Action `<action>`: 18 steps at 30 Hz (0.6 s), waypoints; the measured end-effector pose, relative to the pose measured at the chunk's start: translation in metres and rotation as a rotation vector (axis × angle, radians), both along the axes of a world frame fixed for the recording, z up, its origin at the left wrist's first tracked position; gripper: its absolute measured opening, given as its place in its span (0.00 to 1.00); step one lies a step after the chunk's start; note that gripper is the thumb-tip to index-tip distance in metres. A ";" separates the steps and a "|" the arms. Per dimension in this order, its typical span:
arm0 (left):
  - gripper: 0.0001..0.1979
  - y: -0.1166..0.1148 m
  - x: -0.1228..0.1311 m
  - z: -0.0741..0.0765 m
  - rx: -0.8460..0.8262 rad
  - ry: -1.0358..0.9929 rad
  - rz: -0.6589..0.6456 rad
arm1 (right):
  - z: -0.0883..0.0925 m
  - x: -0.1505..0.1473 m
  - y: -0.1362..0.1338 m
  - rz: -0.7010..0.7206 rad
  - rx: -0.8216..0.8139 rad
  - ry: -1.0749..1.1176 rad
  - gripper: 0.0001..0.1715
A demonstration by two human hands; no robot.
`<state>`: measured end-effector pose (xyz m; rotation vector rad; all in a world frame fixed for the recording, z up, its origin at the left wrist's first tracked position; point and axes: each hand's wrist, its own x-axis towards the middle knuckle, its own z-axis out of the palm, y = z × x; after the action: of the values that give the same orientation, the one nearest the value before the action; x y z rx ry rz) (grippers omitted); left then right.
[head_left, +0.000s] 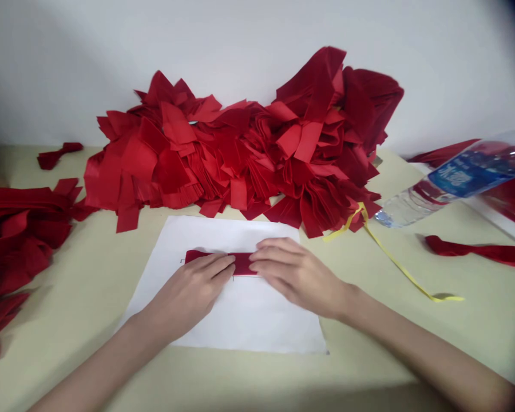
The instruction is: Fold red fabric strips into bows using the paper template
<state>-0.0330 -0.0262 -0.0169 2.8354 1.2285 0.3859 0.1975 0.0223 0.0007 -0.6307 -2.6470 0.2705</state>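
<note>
A small dark red cloth strip [241, 262] lies flat on a white sheet of paper [240, 320] in the middle of the table. My left hand [189, 292] rests on the strip's left part, fingers stretched out flat. My right hand [296, 274] covers its right part, fingers also flat and pressed on the cloth. The fingertips of both hands nearly meet over the strip's middle. Neither hand grips anything.
A big heap of red cloth pieces [249, 143] lies behind the paper against the wall. More red cloth [12, 234] is piled at the left. A plastic water bottle [459, 177] lies at the right, with a yellow ribbon [395, 263] and a red strip [476, 250] near it.
</note>
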 end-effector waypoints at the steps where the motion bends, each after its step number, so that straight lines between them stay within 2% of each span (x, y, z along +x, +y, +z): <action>1: 0.16 0.000 0.000 0.001 -0.029 -0.023 0.008 | -0.002 -0.006 -0.003 0.041 0.028 -0.032 0.13; 5: 0.15 0.004 -0.008 0.008 -0.225 -0.204 0.113 | -0.005 -0.020 -0.005 0.100 -0.008 -0.138 0.14; 9: 0.14 0.016 -0.035 0.015 -0.263 -0.394 0.431 | 0.002 -0.024 0.004 0.085 -0.139 -0.163 0.12; 12: 0.14 0.025 -0.057 0.014 -0.308 -0.409 0.620 | 0.003 -0.028 0.009 0.091 -0.161 -0.165 0.10; 15: 0.16 0.030 -0.069 0.010 -0.392 -0.355 0.680 | -0.002 -0.032 0.012 0.087 -0.115 -0.161 0.09; 18: 0.16 0.030 -0.071 0.008 -0.419 -0.326 0.673 | -0.008 -0.035 0.015 0.085 -0.095 -0.131 0.10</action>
<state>-0.1038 0.0041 -0.0091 1.8726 1.8785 0.5003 0.1630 0.0376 -0.0074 -0.5846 -2.8045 0.3938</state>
